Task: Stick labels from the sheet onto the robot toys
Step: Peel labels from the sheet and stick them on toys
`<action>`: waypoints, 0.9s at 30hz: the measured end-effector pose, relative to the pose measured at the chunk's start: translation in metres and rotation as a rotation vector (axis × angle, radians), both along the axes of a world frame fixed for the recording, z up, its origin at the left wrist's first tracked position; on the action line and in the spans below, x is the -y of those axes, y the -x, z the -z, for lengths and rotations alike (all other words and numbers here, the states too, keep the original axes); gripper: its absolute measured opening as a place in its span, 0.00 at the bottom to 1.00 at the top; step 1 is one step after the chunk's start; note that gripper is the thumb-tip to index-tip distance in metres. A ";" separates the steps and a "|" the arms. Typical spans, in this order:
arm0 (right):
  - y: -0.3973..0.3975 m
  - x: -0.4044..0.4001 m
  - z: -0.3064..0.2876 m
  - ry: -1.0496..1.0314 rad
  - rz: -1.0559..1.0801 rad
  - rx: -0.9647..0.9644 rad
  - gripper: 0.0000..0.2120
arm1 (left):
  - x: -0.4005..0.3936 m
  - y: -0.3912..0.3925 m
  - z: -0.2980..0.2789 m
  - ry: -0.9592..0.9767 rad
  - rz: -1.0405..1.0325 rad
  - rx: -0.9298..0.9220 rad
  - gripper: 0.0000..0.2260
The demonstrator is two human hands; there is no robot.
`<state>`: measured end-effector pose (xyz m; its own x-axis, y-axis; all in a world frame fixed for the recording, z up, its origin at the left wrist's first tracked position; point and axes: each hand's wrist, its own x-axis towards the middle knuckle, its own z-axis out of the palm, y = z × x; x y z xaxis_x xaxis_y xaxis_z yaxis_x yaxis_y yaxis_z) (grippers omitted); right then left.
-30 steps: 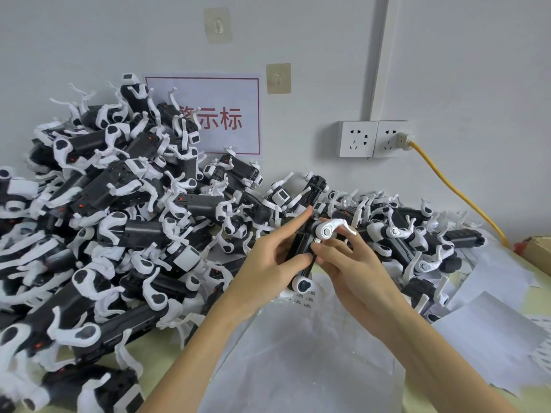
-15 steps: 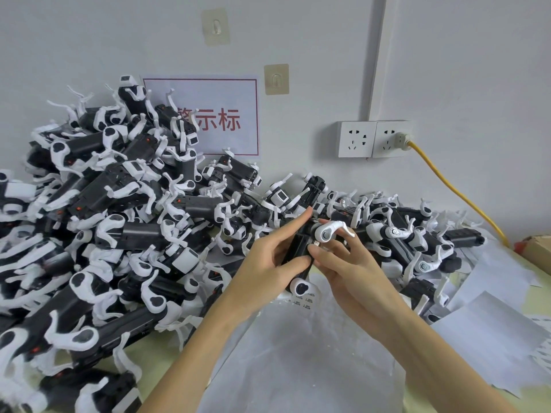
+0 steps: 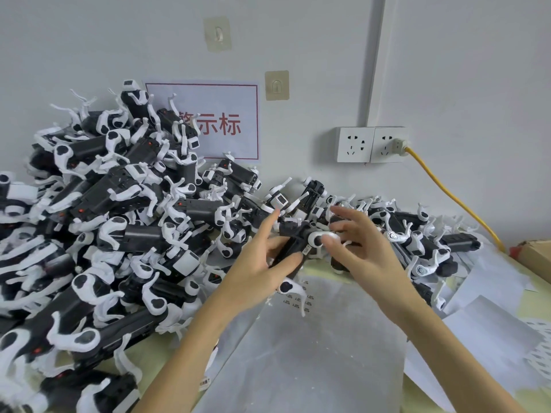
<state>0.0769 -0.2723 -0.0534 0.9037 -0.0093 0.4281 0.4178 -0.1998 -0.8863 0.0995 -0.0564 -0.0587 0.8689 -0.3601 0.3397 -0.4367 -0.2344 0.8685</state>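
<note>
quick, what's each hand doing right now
Left hand: holding a robot toy.
Right hand: open, fingers spread by the toy, gripping nothing.

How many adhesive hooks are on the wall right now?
2: one hook high on the wall above the red-bordered sign, the other hook just right of the sign's top corner. The toy pile may hide more.

Wall sign reads "示标" in red; first character hidden.
</note>
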 end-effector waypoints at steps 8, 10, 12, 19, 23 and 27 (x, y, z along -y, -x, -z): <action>-0.001 0.006 0.001 0.107 -0.119 0.000 0.23 | -0.001 0.000 0.000 -0.067 -0.044 0.157 0.26; -0.002 0.005 0.002 -0.058 -0.003 -0.034 0.22 | -0.001 -0.002 -0.001 0.008 -0.065 0.120 0.28; -0.003 0.006 0.003 -0.174 0.010 -0.077 0.22 | 0.001 -0.002 -0.003 0.086 -0.059 0.032 0.29; -0.006 0.011 0.006 -0.030 -0.265 -0.219 0.27 | 0.009 -0.004 -0.001 0.377 -0.135 -0.123 0.16; -0.004 0.013 0.006 0.280 -0.076 -0.162 0.31 | 0.004 -0.005 -0.001 0.344 -0.077 -0.111 0.19; -0.003 0.011 0.005 0.350 0.134 0.055 0.29 | 0.007 -0.008 0.003 0.340 -0.074 -0.106 0.18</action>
<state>0.0798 -0.2837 -0.0585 0.8800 0.0295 0.4740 0.4124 -0.5426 -0.7318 0.1070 -0.0633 -0.0613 0.9250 -0.1768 0.3362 -0.3330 0.0484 0.9417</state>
